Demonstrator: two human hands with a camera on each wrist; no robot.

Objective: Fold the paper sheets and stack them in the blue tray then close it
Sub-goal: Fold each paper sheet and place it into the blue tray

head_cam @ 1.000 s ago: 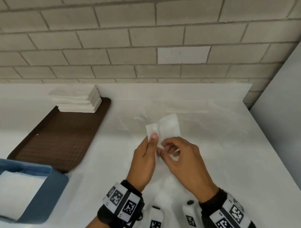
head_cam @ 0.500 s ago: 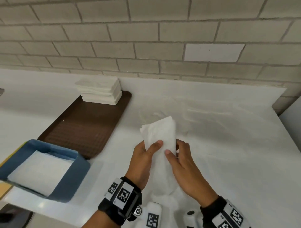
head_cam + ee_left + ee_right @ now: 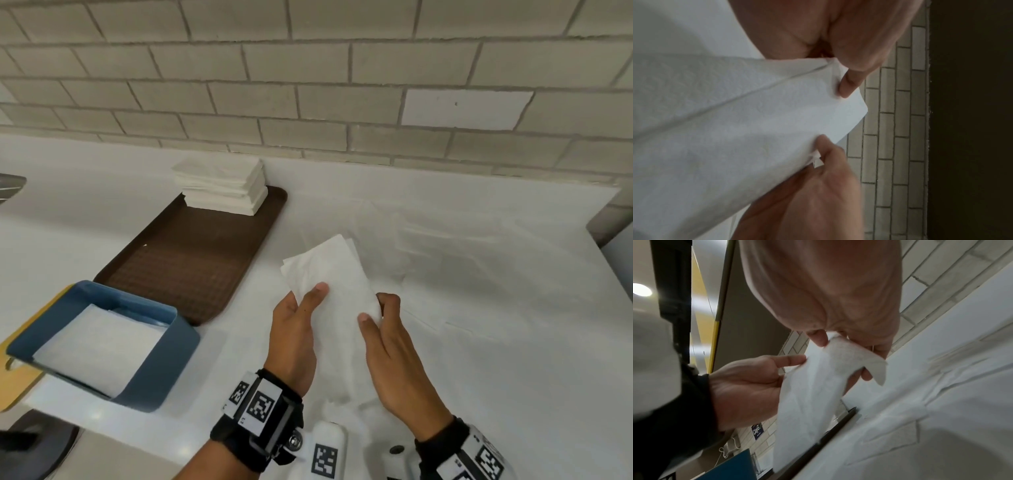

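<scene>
Both hands held one paper sheet in the air above the white counter, right of centre and nearer than the brown tray. The left hand pinched its left edge, thumb on top, and the right hand pinched the right edge between thumb and curled fingers; each grip was clamped on the sheet. The sheet looked already doubled lengthwise, a crease running along it in the left wrist view.

It was thin, embossed tissue-like paper: very light, limp, and probably easy to tear or crumple. It drooped between the two pinches, so holding it by opposite edges or corners, kept lightly taut, would likely serve best for the next fold.

The blue tray stood open at the near left, folded white paper lying inside. A stack of sheets sat on the brown tray's far end.
</scene>
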